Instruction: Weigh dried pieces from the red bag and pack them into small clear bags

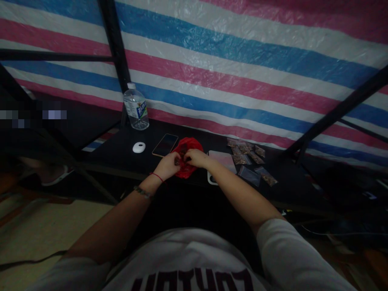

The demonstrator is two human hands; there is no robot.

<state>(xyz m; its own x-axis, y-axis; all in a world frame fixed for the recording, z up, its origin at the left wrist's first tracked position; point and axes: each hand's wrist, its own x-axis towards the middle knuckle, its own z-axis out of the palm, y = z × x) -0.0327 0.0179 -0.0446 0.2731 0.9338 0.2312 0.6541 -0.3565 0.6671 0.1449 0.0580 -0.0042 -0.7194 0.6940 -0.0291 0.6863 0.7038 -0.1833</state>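
Left hand (167, 165) and right hand (197, 157) both pinching the red bag (187, 155) at the table's (121, 155) near edge, fingers bunched at its mouth, seemingly to hold it open. Just right, small filled packets (247, 155) laid out within reach; left, phone (165, 144), white mouse (139, 147) and water bottle (136, 107) parked clear of the work.

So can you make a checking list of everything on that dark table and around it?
Surface: black table, dim light.
Job's things: red plastic bag at the table's near edge; small clear packets with brown contents lie to its right.
Clutter: water bottle upright at the back; white oval object; phone lying flat; tablet-like device partly under the right forearm.
Hands: left hand and right hand both pinch the red bag; what is between the fingers cannot be told.
Cables: one dark cable on the floor, left.
Surroundings: striped tarp behind black frame bars.
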